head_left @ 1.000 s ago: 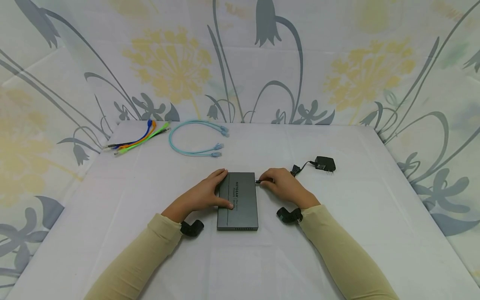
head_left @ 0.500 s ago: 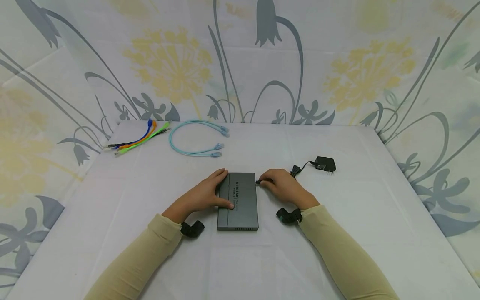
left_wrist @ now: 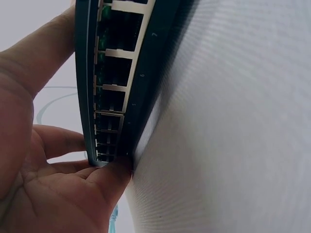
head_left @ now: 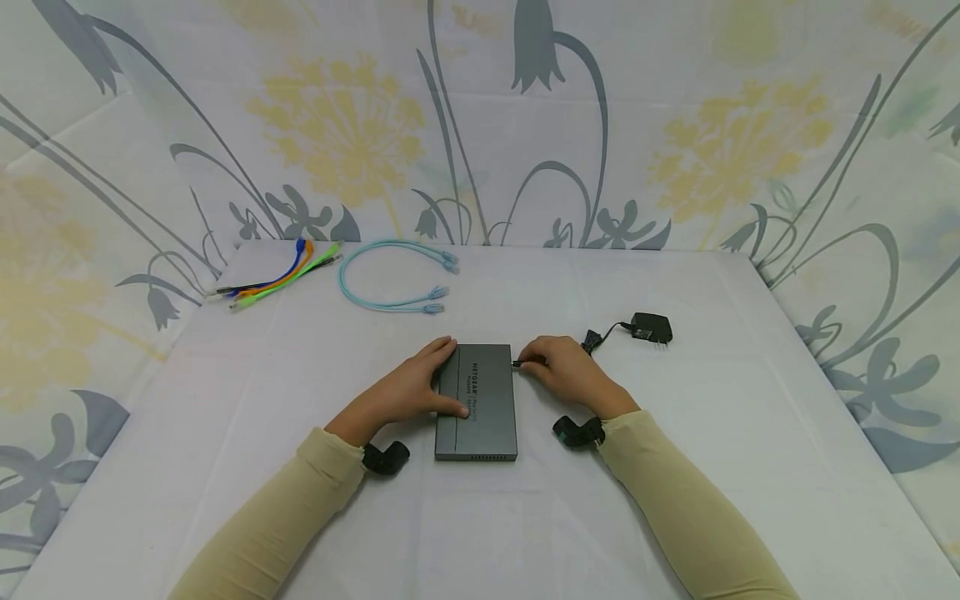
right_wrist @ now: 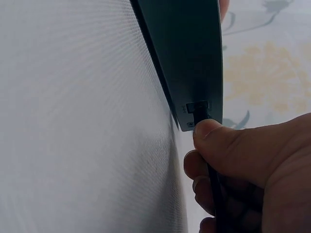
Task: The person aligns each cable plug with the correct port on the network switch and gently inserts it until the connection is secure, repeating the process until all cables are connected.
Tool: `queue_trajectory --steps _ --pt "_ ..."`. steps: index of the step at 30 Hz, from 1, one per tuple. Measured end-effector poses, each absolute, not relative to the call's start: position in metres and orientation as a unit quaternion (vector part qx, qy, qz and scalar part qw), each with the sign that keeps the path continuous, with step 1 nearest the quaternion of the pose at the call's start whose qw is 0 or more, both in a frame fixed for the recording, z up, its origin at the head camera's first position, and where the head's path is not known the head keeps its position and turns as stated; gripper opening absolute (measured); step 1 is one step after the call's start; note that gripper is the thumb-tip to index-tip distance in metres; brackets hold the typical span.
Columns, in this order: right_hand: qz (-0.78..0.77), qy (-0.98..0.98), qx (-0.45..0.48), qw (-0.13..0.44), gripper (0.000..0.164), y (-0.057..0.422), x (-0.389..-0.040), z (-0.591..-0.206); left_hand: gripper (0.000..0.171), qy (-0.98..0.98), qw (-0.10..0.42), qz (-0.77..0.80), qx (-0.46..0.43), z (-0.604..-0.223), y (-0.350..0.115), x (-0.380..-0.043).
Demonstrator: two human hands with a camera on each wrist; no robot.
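Note:
A dark grey NETGEAR network switch [head_left: 491, 433] lies flat on the white table in front of me. My left hand [head_left: 405, 387] holds it from the left, thumb over the top and fingers round its far corner. Along that side, in the left wrist view, runs a row of Ethernet ports [left_wrist: 116, 70] with nothing plugged in where it shows. On the right side my right hand [head_left: 566, 373] pinches the black power plug [right_wrist: 199, 115] between thumb and fingers. The plug's tip is right at the socket in the switch's side wall. Its cord runs down through the palm.
Beyond my right hand lies a black power adapter [head_left: 651, 328] with its cord bundle [head_left: 591, 341]. Two light blue Ethernet cables [head_left: 352, 292] curve at the back. Several short coloured cables [head_left: 288, 277] are piled at the back left. A flowered cloth [head_left: 480, 125] hangs behind the table.

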State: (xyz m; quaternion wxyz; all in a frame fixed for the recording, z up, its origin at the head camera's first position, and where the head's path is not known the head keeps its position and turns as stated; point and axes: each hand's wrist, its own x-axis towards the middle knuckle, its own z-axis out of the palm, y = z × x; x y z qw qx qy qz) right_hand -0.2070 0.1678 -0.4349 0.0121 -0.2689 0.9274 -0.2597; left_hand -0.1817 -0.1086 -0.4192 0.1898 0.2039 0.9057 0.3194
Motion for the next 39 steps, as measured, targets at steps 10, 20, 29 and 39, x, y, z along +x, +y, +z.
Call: queue_trajectory --steps 10,20,29,39 --pt "-0.26 0.929 -0.264 0.009 0.012 0.1659 -0.2073 -0.4344 0.113 0.906 0.188 0.321 0.204 -0.4197 -0.1086 -0.1829" --pt "-0.264 0.926 -0.271 0.001 0.008 0.1644 -0.2062 -0.4361 0.113 0.906 0.191 0.323 0.197 -0.4189 -0.1085 -0.1819" --pt "-0.272 0.923 -0.274 -0.002 0.006 0.1635 -0.2054 -0.4379 0.113 0.906 0.19 0.322 0.2 -0.4198 -0.1081 -0.183" --pt "-0.275 0.921 -0.276 0.003 0.009 0.1619 -0.2059 -0.4382 0.114 0.905 0.193 0.322 0.197 -0.4189 -0.1081 -0.1828"
